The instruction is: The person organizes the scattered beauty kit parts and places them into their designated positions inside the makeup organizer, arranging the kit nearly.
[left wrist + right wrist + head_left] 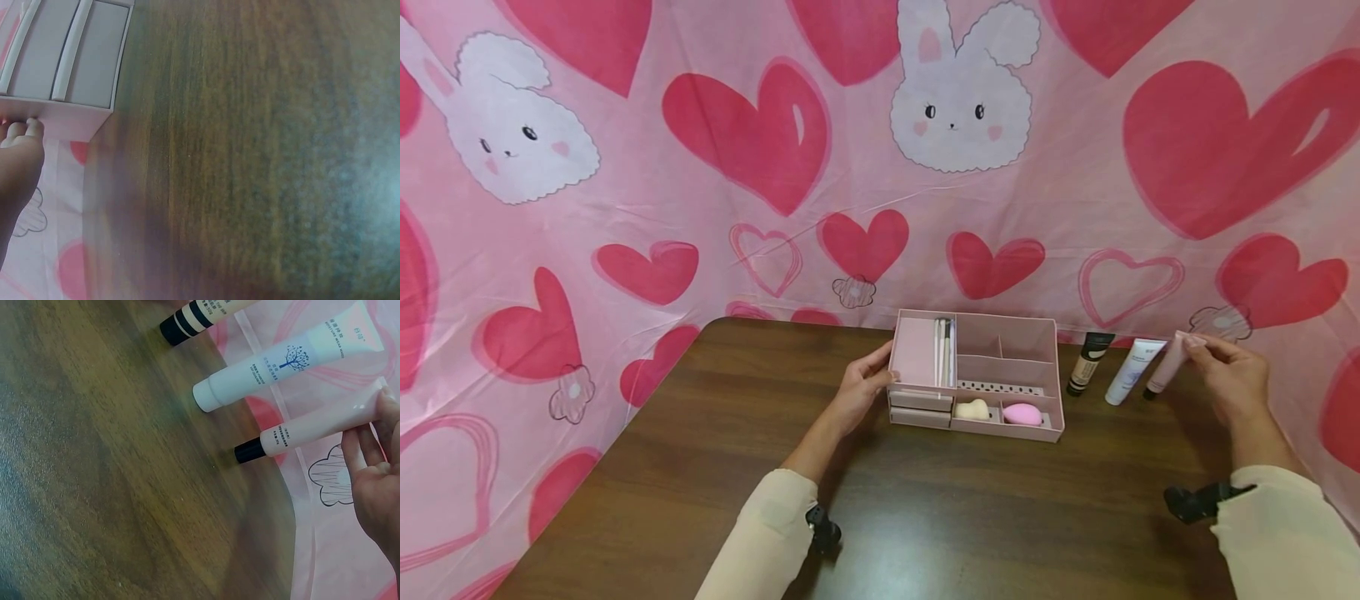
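Note:
A pink desk organizer (925, 350) stands at the back of the table, with makeup brushes (945, 350), a cream-coloured sponge (973, 409) and a pink sponge (1022, 414) in its compartments. My left hand (859, 385) touches the organizer's left side; the left wrist view catches its fingertips against the side wall, below the drawer fronts (94, 56). Over at the right, my right hand (1234, 379) pinches the flat top end of a pale pink tube (319, 422), which leans with its black cap down. Beside it is a white tube (275, 362) with a blue tree print.
Left of the white tube stands a beige and black tube (1088, 363), cap down. Behind the brown wooden table (925, 517) hangs a pink cloth (850, 167) printed with hearts and rabbits, close to the tubes. A black wrist camera (1198, 502) sits at the right sleeve.

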Demonstrator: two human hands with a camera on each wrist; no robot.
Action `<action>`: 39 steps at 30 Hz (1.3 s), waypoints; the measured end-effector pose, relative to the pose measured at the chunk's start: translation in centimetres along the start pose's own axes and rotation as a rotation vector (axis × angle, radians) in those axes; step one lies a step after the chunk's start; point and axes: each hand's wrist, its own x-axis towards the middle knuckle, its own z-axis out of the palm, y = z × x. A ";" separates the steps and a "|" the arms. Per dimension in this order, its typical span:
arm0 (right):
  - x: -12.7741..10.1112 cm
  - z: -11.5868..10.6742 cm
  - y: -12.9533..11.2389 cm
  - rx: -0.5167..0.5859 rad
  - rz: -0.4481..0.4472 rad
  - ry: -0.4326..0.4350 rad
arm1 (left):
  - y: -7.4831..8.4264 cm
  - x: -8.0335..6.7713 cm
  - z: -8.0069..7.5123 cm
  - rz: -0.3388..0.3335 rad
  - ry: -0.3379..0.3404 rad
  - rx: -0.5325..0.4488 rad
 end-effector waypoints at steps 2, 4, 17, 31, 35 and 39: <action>-0.1 -0.1 0.0 -0.032 -0.004 0.022 | 0.0 0.0 0.0 0.004 -0.001 0.001; -0.1 -0.1 -0.1 -0.056 -0.013 0.027 | 0.0 0.0 0.1 0.004 0.001 -0.003; -0.3 0.0 -1.0 -0.472 -0.137 0.073 | 0.1 -0.2 -0.1 -0.011 0.019 -0.005; -1.5 0.8 -3.4 -0.568 -0.174 0.104 | 0.3 -0.4 0.2 -0.016 0.023 -0.005; -1.8 0.9 -4.0 -0.524 -0.167 0.071 | 0.3 -0.2 0.1 -0.013 0.016 0.002; -2.1 1.1 -4.4 -0.539 -0.183 0.050 | 0.3 -0.2 0.2 -0.013 0.013 0.005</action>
